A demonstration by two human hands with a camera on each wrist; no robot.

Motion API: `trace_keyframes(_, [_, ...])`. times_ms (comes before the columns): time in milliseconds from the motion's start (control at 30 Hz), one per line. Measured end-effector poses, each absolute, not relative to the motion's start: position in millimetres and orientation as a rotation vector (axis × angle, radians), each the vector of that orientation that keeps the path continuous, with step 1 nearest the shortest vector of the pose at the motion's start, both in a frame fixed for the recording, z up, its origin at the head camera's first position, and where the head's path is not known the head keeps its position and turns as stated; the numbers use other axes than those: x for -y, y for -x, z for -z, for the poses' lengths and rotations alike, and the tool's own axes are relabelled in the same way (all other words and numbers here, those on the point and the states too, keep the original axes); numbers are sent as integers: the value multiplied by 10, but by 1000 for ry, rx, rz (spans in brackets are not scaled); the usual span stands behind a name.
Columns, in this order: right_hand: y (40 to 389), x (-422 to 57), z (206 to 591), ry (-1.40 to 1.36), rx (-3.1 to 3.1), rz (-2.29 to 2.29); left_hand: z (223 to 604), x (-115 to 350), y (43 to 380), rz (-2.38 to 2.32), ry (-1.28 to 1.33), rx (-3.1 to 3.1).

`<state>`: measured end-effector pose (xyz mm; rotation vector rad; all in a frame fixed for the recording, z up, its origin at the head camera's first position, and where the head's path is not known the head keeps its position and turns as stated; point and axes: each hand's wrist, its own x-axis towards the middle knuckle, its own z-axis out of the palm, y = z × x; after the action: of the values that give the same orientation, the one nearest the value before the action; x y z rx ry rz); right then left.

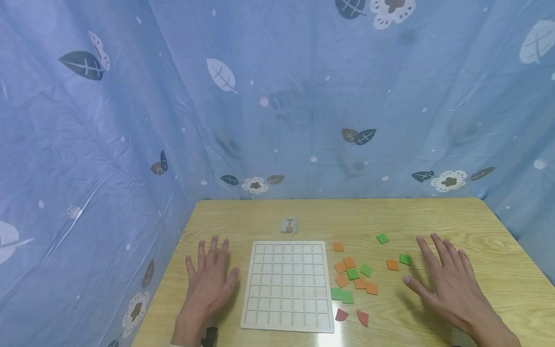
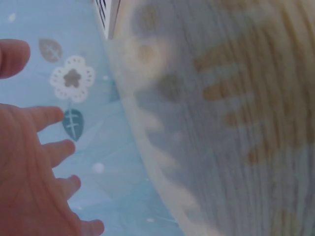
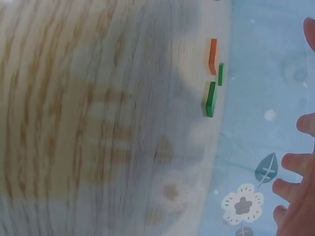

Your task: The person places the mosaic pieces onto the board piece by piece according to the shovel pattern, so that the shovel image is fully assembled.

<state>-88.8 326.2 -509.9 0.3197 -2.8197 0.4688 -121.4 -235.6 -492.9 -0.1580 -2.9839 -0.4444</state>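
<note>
My left hand [image 1: 210,286], fingers spread and holding nothing, is left of a white grid board [image 1: 288,286] with square cells. On the far side, my right hand [image 1: 451,284] is also spread and holds nothing. Nearest to its fingers are a green square tile [image 1: 405,260] and an orange square tile [image 1: 392,265]. Between board and right hand lie several more orange tiles [image 1: 360,283] and green tiles [image 1: 366,270], some touching. Two red quarter-round pieces [image 1: 341,314] sit near the board's lower right corner. The right wrist view shows an orange tile [image 3: 212,56] and green tiles [image 3: 211,100].
A small patterned card or piece [image 1: 289,225] lies behind the board; its details are too small to tell. The wooden table [image 1: 243,217] ends at a blue patterned curtain [image 1: 303,120] at the back and sides. A black object [image 1: 210,336] shows by the left wrist.
</note>
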Motion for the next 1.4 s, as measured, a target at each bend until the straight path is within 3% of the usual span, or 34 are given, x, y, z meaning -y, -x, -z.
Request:
trace_keyframes(800, [933,-3162,4884,-224,2739,-1032,5026,2220,1501,914,195,2916])
trace_keyframes(1400, [1078,-3205,5169,-161,2622,-1181,5216,2172,1680,1224,230,2975])
